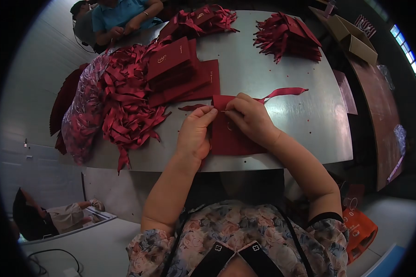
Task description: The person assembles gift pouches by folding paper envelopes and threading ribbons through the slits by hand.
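A dark red bag (233,136) with a small pale logo lies flat near the front edge of the metal table. At its upper left corner my left hand (196,131) pinches the edge between thumb and forefinger. My right hand (252,117) rests over the upper part of the bag, its thumb and fingers closed on something small and pale that I cannot make out. One red ribbon (286,91) stretches out to the right beyond my right hand, and a short ribbon end (192,108) sticks out left of my left fingers.
Red bags (171,60) are stacked behind my left hand, beside a heap of red ribbons (129,87) and a clear plastic bag (83,115). More ribboned bags (289,37) lie at the back right. A co-worker in blue (120,18) is at the far left edge.
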`<move>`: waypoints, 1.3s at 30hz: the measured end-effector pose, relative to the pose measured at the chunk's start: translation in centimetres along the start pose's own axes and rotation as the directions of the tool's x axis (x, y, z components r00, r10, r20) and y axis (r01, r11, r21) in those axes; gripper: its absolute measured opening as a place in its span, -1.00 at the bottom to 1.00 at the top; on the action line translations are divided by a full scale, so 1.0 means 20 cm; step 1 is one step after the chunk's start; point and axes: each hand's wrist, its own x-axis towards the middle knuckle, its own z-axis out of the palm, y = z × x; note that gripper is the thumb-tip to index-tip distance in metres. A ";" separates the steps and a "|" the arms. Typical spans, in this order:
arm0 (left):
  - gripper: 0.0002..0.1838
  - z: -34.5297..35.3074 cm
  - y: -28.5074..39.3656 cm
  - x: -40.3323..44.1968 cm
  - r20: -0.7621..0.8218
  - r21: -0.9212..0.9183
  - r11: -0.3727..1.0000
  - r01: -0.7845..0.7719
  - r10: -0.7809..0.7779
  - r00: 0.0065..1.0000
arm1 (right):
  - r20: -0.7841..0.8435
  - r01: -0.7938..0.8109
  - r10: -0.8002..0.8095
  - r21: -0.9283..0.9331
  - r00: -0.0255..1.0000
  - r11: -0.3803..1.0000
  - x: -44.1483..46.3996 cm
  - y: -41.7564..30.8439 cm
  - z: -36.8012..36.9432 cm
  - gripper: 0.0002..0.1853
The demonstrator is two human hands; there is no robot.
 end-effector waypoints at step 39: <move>-0.90 -0.26 0.20 0.04 0.494 0.865 -0.035 -0.500 0.220 0.841 | 0.168 -0.127 0.207 -0.394 0.964 0.910 -0.03 -0.05 0.04 -0.65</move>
